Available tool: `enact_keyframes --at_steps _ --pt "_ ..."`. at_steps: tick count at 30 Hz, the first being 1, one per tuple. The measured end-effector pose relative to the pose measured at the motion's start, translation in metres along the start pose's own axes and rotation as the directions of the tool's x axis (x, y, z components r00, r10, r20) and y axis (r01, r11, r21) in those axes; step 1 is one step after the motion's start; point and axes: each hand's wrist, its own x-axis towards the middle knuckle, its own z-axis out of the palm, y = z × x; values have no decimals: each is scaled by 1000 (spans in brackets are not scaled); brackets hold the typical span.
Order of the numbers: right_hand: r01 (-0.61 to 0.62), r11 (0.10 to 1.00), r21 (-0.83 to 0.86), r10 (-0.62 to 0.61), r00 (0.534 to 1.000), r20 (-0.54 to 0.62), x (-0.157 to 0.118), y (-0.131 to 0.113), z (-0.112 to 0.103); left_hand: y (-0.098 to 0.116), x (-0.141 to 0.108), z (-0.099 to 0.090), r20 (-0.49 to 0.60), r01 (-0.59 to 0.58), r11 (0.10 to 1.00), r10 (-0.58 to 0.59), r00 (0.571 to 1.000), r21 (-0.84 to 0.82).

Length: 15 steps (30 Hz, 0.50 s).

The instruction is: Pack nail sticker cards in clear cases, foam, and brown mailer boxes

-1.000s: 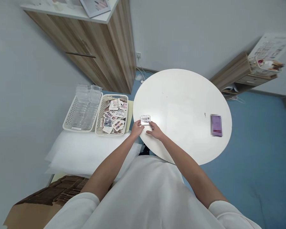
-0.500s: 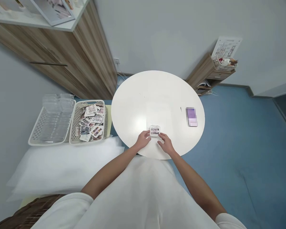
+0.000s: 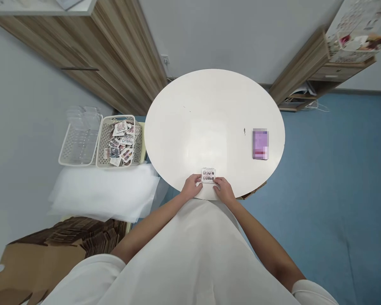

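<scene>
A small clear plastic case of press-on nails (image 3: 208,175), with two rows of dark and pinkish nails inside, lies at the near edge of the round white table (image 3: 216,97). My left hand (image 3: 192,186) is at its left side, fingertips and thumb bent against the edge. On the opposite side, my right hand (image 3: 224,189) has its fingers on the lower right corner, thumb by the near edge. Between them the two hands grip the case, which looks flat on or just above the tabletop.
Left of the table, a basket (image 3: 103,161) holds several cards of nails. Beside it another basket (image 3: 63,152) holds clear plastic cases. White sheets (image 3: 104,190) and folded cardboard (image 3: 44,262) lie nearer. A blurred purple item (image 3: 260,144) sits on the table's right.
The camera view has shifted, bringing the folded cardboard into sight at lower left. Both hands stay at the sides of the case, with the right fingers slightly further onto its corner.
</scene>
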Motion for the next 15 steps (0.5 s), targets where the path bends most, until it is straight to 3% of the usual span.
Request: enact_keyframes --at_steps 5,10,15 --pt "159 969 -191 -150 987 62 7 2 -6 5 -4 0 -66 -83 962 103 992 261" --pt "415 843 -343 -363 909 206 32 0 -14 4 -3 -10 129 -299 838 270 954 456" --pt "533 750 -392 -434 844 317 52 1 -15 -1 -1 -13 205 -350 784 284 937 513"
